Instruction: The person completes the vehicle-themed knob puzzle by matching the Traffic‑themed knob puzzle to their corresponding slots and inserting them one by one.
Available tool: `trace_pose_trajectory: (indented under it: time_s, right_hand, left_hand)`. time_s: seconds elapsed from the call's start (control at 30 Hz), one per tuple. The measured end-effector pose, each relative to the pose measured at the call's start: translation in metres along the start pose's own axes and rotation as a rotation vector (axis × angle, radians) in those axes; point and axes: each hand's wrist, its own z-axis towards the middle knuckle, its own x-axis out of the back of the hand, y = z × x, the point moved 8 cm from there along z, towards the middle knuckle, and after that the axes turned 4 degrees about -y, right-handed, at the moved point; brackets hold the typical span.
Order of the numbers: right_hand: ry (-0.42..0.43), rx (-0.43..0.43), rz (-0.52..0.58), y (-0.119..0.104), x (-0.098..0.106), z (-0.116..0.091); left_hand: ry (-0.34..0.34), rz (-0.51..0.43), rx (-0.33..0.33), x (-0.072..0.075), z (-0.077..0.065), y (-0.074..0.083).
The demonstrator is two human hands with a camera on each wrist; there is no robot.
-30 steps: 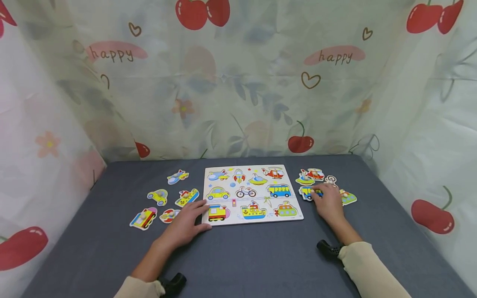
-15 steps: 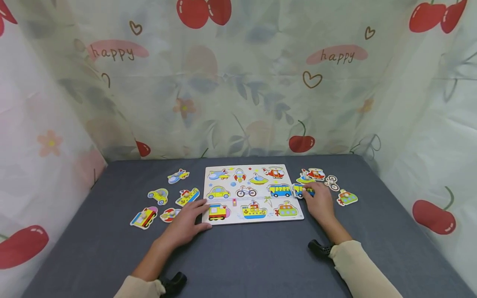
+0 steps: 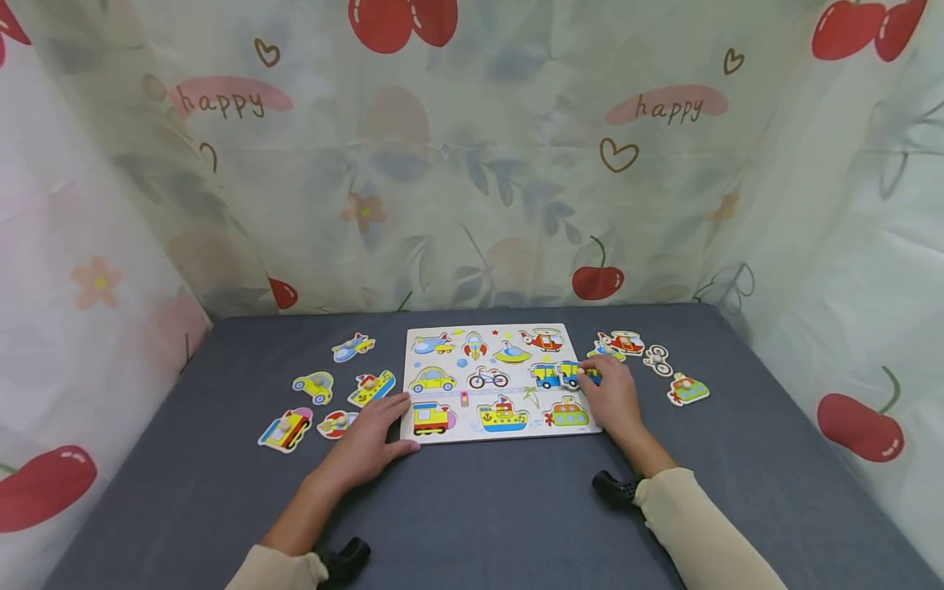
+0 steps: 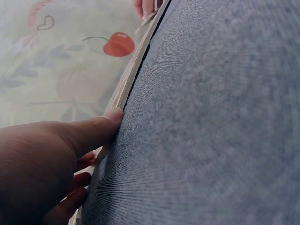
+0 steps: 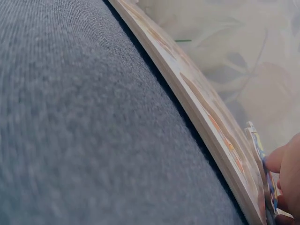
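Note:
My right hand [image 3: 612, 399] pinches a blue and yellow bus puzzle piece [image 3: 569, 374] over the right side of the wooden puzzle board [image 3: 509, 436]. The piece overlaps the board's printed bus [image 3: 543, 376]. In the right wrist view, the fingertips hold the bus piece [image 5: 258, 149] tilted just above the board's surface; part of it is hidden. My left hand [image 3: 366, 442] rests at the board's lower left corner, fingers along the left side and thumb against the front edge. The left wrist view shows that thumb [image 4: 96, 132] touching the board's edge.
Left of the board lie plane [image 3: 353, 348], car [image 3: 313, 388], ship [image 3: 372, 388], train [image 3: 285, 430] and rocket [image 3: 336, 424] pieces. On the right are helicopter [image 3: 625, 342], bicycle [image 3: 657, 360] and submarine [image 3: 688, 389] pieces, plus a UFO piece [image 3: 601, 350] partly behind my hand.
My right hand has carried the bus piece leftward from the cloth onto the board's right side, uncovering the bicycle and submarine pieces. My left hand has stayed at the board's corner.

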Motion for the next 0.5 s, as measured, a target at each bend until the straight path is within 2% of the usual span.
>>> trace_pose_trajectory:
  time_s: [0.5]
  right_hand:
    - [-0.013,0.041,0.01,-0.013,-0.009,0.003]
  left_hand:
    - [0.007,-0.018,0.02,-0.001,0.001,-0.002]
